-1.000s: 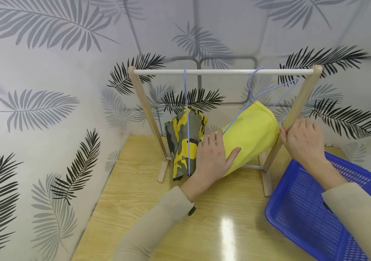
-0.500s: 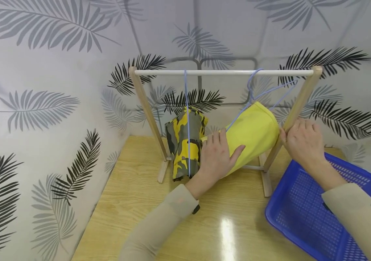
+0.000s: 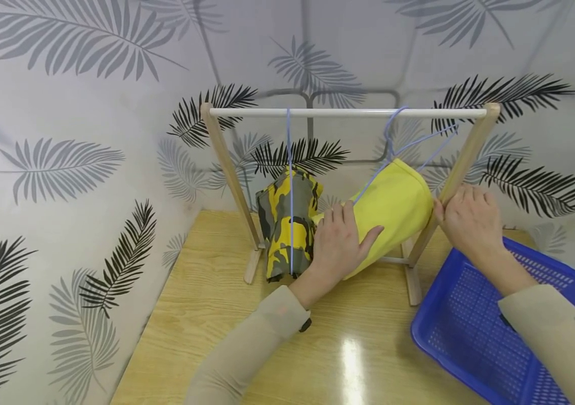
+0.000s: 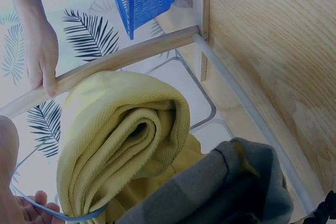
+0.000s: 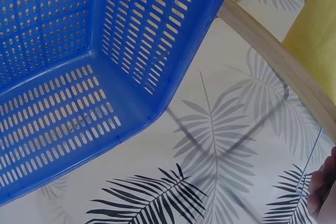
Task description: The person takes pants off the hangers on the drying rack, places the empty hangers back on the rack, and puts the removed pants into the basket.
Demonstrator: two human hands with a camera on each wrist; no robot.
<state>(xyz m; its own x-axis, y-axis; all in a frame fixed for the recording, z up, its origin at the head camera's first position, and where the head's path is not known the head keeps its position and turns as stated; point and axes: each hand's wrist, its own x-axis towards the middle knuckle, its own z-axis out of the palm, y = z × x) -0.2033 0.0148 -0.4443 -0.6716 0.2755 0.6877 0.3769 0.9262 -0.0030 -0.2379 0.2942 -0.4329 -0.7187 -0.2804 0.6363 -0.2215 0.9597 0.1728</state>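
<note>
A thick yellow folded cloth (image 3: 393, 211) hangs tilted on a blue wire hanger (image 3: 387, 147) hooked over the rack's white bar (image 3: 348, 113). My left hand (image 3: 335, 244) rests on the lower left end of this cloth, fingers straight, thumb spread to the right. In the left wrist view, the cloth's rolled layers (image 4: 123, 140) face the camera. My right hand (image 3: 471, 216) grips the right wooden post (image 3: 461, 157) of the rack, beside the cloth's right end. Left of it, a folded camouflage-patterned cloth (image 3: 287, 225) in yellow, grey and black hangs on another blue hanger (image 3: 291, 185).
A blue perforated plastic basket (image 3: 474, 326) stands at the right, under my right forearm. The rack's feet (image 3: 412, 284) stand on a wooden table (image 3: 206, 337). Behind is a wall covering (image 3: 90, 112) printed with leaves.
My left hand has shifted slightly to the right along the yellow cloth, uncovering a bit more of the camouflage cloth. The right hand stays on the post.
</note>
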